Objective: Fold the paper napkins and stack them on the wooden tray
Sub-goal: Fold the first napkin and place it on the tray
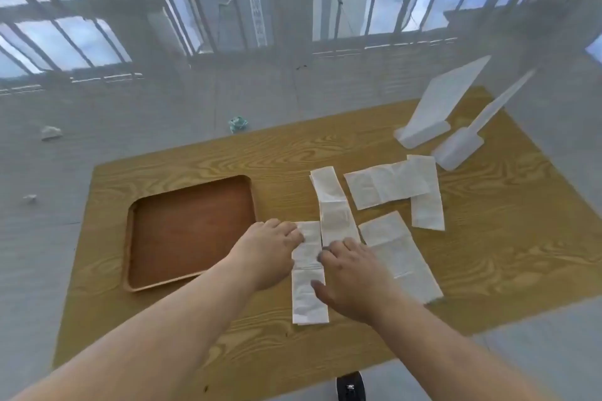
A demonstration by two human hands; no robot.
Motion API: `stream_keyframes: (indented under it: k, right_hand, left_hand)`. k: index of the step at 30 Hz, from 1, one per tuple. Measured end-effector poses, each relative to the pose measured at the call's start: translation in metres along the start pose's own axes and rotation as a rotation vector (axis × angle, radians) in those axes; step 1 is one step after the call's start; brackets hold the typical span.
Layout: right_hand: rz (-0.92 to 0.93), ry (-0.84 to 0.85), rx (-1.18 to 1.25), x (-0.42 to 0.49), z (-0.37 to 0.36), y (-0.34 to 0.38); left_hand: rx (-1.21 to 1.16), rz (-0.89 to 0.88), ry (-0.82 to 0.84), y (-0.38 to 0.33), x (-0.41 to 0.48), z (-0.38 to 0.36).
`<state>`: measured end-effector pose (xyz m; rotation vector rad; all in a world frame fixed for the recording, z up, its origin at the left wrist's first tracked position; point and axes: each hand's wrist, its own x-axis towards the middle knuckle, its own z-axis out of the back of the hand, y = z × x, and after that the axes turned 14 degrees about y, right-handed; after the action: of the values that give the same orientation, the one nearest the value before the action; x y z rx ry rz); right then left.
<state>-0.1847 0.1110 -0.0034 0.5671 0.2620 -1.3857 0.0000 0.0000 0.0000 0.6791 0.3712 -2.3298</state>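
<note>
A: How much of the work can be counted as done?

B: Very little, it is judged. The tray (192, 231) is seen bare on the table (202, 159); nothing has been stacked in it.

A: And the napkins?

B: Five strips are seen, all on the table to the right of the tray. The near napkin (308, 296) is being worked on. A second napkin (332, 205) lies just beyond it, its near end under the right fingers. A third napkin (399, 254) lies to the right, and two more (387, 185) overlap farther back. All appear folded lengthwise only.

A: How are the hands placed?

B: The left hand (270, 254) is laid at the near napkin's left edge, fingertips curled onto the paper. The right hand (351, 280) is spread flat, palm down, pressed at its right edge. Nothing is pinched as far as can be told.

A: What is left?

B: Every strip is still to be folded short and carried to the tray. Two white stands (436, 114) at the far corner are not involved.
</note>
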Motion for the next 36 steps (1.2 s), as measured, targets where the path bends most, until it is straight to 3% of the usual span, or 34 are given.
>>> stream_keyframes:
  k: [6, 20, 23, 28, 33, 36]
  right_hand:
    - [0.116, 0.074, -0.043, 0.006, -0.033, 0.002]
    - [0.112, 0.065, 0.029, 0.013, -0.048, 0.001]
    - [0.109, 0.05, 0.054, 0.012, -0.049, 0.001]
    - [0.093, 0.031, 0.123, 0.013, -0.05, 0.0]
    - [0.119, 0.048, 0.126, 0.012, -0.048, -0.002]
    - [0.111, 0.083, 0.121, 0.008, -0.048, -0.006]
  left_hand:
    - [0.049, -0.05, 0.08, 0.004, 0.014, -0.025]
    - [0.042, -0.094, -0.057, 0.001, -0.001, -0.049]
    - [0.045, -0.19, -0.096, -0.006, -0.01, -0.053]
    - [0.161, -0.366, 0.003, -0.021, -0.028, -0.073]
    - [0.219, -0.354, -0.066, -0.027, -0.033, -0.081]
    - [0.097, -0.286, -0.048, -0.031, -0.031, -0.075]
